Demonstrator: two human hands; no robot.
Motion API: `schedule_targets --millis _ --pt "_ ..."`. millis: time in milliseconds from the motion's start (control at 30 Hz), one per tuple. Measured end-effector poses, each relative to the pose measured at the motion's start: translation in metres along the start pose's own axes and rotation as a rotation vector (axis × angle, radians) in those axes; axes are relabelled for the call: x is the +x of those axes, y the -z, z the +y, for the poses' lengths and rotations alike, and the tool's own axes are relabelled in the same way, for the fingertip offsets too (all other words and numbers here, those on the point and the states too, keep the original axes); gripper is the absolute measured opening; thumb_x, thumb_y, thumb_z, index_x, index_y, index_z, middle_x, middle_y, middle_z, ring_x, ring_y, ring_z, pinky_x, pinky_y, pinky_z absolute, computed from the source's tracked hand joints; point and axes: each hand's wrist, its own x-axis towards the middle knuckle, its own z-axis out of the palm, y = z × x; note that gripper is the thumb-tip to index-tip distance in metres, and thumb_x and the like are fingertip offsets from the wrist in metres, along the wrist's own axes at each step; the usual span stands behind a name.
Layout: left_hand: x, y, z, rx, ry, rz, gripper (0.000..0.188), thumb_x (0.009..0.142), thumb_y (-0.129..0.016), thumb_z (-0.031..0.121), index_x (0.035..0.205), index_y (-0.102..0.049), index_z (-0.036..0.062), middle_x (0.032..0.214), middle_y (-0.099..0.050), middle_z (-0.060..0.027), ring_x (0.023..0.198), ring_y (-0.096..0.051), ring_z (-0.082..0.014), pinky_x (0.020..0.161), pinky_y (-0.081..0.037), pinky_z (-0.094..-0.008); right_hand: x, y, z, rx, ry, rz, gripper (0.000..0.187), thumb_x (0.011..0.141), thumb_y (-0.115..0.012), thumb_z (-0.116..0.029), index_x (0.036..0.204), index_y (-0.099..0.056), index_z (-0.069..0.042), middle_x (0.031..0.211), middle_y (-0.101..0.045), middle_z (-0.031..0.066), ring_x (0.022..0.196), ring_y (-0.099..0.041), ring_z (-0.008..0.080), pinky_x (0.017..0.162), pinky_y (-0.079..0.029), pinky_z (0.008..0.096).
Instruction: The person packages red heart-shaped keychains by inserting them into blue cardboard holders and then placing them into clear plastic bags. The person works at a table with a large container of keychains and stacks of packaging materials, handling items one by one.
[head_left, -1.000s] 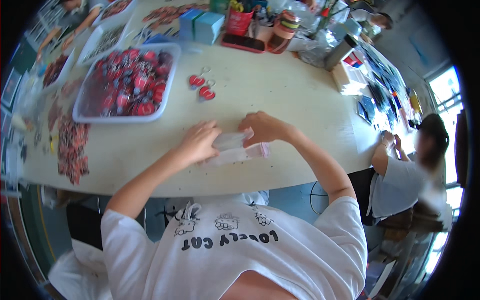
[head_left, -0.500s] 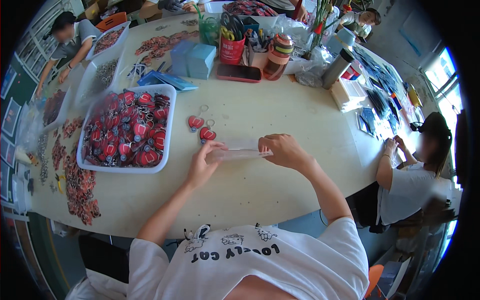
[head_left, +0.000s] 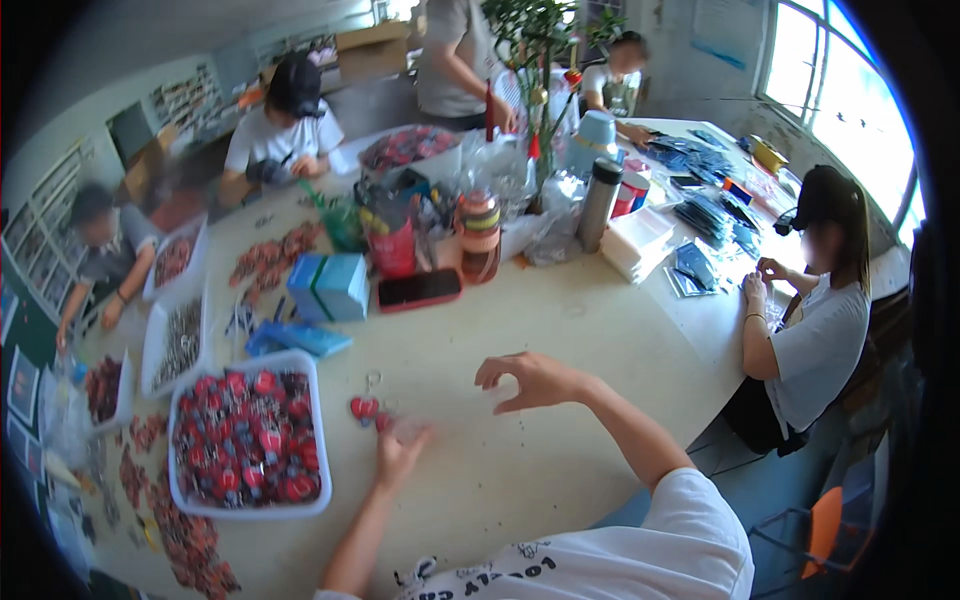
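My right hand (head_left: 530, 382) is raised over the middle of the table, thumb and fingers curved apart with nothing between them. My left hand (head_left: 401, 455) is smeared by motion, and whether it still holds the clear plastic bag cannot be made out. Just beyond its fingertips lie red heart-shaped keychains (head_left: 364, 407) with metal rings, partly blurred. To the left of that hand stands a white plastic bin (head_left: 326, 470) heaped with similar red keychains.
A blue box (head_left: 330, 288), a phone (head_left: 420, 290), an orange bottle (head_left: 479, 240) and a grey flask (head_left: 600, 205) stand beyond my hands. Loose red pieces (head_left: 185, 540) lie left of the bin. A co-worker (head_left: 815, 320) sits at the right, with others around the far side.
My hands have come apart, and the clear plastic bag no longer shows between them. My right hand has lifted away. The view has tilted up toward the room.
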Motion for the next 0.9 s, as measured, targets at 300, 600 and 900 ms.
schedule_targets --millis 300,600,900 --pt "-0.005 -0.015 0.032 0.099 -0.176 -0.099 0.024 0.081 -0.073 0.006 0.103 -0.062 0.0031 0.104 -0.067 -0.0053 0.088 -0.063 -0.013 0.08 -0.048 -0.0276 -0.043 -0.086 0.038 0.724 -0.099 0.388 0.054 0.094 -0.06 -0.014 0.142 -0.035 -0.01 0.126 -0.054 0.0086 0.119 -0.048 0.0206 0.104 -0.036 0.0365" --pt "0.003 -0.019 0.01 0.18 -0.192 0.102 0.012 0.083 -0.07 0.004 0.094 -0.067 0.0 0.081 -0.069 -0.0073 0.074 -0.065 -0.0139 0.069 -0.049 -0.0274 -0.044 -0.083 0.036 0.236 -0.259 0.447 0.034 0.098 -0.043 -0.017 0.126 -0.044 0.001 0.131 -0.047 0.0254 0.118 -0.048 0.0422 0.098 -0.041 0.0419" --pt "0.083 -0.019 0.035 -0.138 -0.103 0.237 0.05 0.075 -0.075 0.008 0.119 -0.05 0.0024 0.108 -0.063 -0.0099 0.098 -0.061 -0.0207 0.085 -0.048 -0.0331 0.02 -0.033 0.082 0.536 -0.239 0.567 0.016 0.095 -0.056 -0.015 0.093 -0.059 0.0 0.074 -0.058 0.0038 0.066 -0.055 0.0121 0.06 -0.048 0.0291"
